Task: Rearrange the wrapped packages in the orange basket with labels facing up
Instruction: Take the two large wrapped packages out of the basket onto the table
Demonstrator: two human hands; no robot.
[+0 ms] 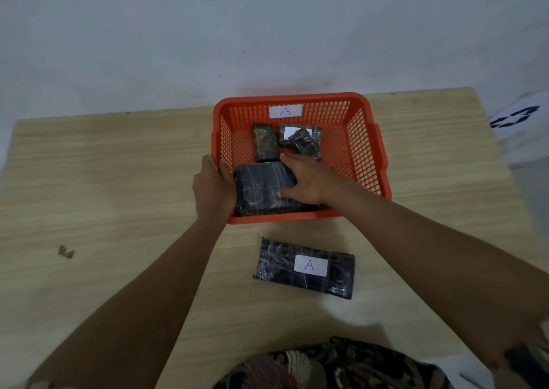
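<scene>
An orange basket [367, 139] with an "A" tag on its far wall stands at the back of the wooden table. At its near left lies a large black wrapped package [261, 185] with no label showing. My left hand [212, 188] holds the package's left side over the basket rim, and my right hand [304, 180] grips its right side. Behind it lie a narrow greenish package [265, 142] and two small dark packages [301, 139], one showing a white label. Another black package [306, 267] with an "A" label facing up rests on the table in front of the basket.
The light wooden table [118, 180] ends at a white wall behind the basket. A small dark scrap [66, 252] lies on the table at the left. White paper with dark print [517, 118] sits past the table's right edge.
</scene>
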